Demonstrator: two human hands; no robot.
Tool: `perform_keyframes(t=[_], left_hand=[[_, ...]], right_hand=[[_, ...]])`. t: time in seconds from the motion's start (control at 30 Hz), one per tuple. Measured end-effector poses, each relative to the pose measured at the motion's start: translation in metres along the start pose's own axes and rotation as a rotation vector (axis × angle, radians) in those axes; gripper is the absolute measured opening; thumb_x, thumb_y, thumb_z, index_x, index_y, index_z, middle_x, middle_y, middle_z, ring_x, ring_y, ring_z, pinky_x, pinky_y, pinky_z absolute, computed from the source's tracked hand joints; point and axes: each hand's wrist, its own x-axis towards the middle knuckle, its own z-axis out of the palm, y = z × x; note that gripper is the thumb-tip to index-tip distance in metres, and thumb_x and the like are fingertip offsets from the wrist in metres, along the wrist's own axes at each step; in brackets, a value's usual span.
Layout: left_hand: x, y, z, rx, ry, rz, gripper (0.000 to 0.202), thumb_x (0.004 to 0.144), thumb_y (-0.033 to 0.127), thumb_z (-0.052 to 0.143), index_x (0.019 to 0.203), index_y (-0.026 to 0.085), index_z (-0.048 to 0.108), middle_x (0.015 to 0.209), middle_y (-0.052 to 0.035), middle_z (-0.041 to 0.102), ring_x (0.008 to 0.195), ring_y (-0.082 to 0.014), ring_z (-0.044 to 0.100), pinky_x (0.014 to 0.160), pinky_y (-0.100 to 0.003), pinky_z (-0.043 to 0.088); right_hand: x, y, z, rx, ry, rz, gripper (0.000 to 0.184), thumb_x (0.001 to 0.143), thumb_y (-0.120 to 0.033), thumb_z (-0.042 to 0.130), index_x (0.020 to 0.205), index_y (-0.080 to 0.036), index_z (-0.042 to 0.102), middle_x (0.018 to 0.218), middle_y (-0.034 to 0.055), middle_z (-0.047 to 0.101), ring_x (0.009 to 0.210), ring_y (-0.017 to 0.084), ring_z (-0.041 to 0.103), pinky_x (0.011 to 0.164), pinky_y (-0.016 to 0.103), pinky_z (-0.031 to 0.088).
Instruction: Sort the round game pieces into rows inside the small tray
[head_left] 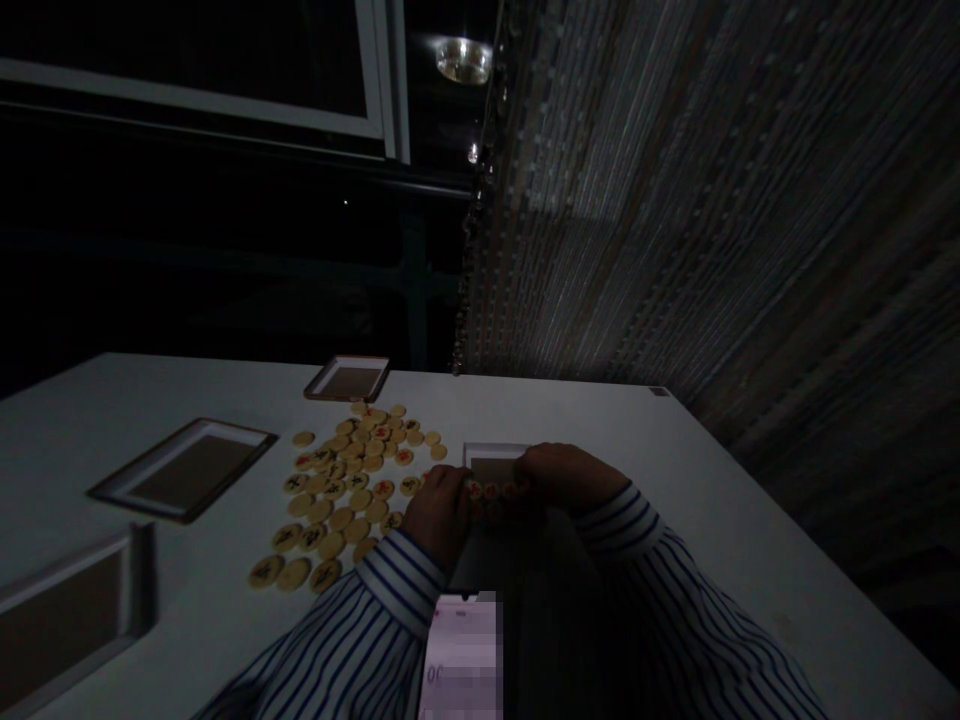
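Note:
My left hand [441, 510] and my right hand [564, 475] meet over a small white-rimmed tray [487, 452] on the white table [675, 480]. Between their closed fingers they hold a short row of round wooden game discs [493, 490] with red marks. A scattered pile of several similar pale discs [352, 480], marked in black or red, lies just left of my left hand. Both sleeves are white with blue stripes.
A dark white-rimmed tray [184, 468] lies at the left, another [60, 610] at the near left edge, a smaller one [347, 379] at the back. A bead curtain [675, 200] hangs to the right. A blurred pinkish item [461, 655] sits below my hands.

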Motion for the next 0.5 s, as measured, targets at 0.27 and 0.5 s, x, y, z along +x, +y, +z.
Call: perform_keyframes(t=[0.27, 0.5], left_hand=[[0.0002, 0.0005, -0.0002, 0.008, -0.008, -0.017, 0.024, 0.079, 0.013, 0.042, 0.098, 0.014, 0.058, 0.096, -0.0092, 0.059, 0.090, -0.0176, 0.057, 0.078, -0.031, 0.046], [0.0003, 0.0019, -0.0016, 0.002, -0.016, -0.008, 0.024, 0.079, 0.012, 0.042, 0.096, 0.015, 0.059, 0.094, -0.0091, 0.059, 0.088, -0.0178, 0.056, 0.078, -0.032, 0.046]], right_hand=[[-0.0011, -0.0007, -0.0001, 0.007, 0.012, 0.002, 0.023, 0.075, -0.022, 0.049, 0.091, -0.018, 0.065, 0.091, 0.0112, 0.065, 0.083, 0.022, 0.061, 0.065, 0.028, 0.043], [-0.0011, -0.0009, 0.0002, 0.006, -0.003, 0.003, 0.023, 0.075, -0.021, 0.048, 0.090, -0.018, 0.065, 0.091, 0.0113, 0.065, 0.083, 0.021, 0.061, 0.065, 0.028, 0.043]])
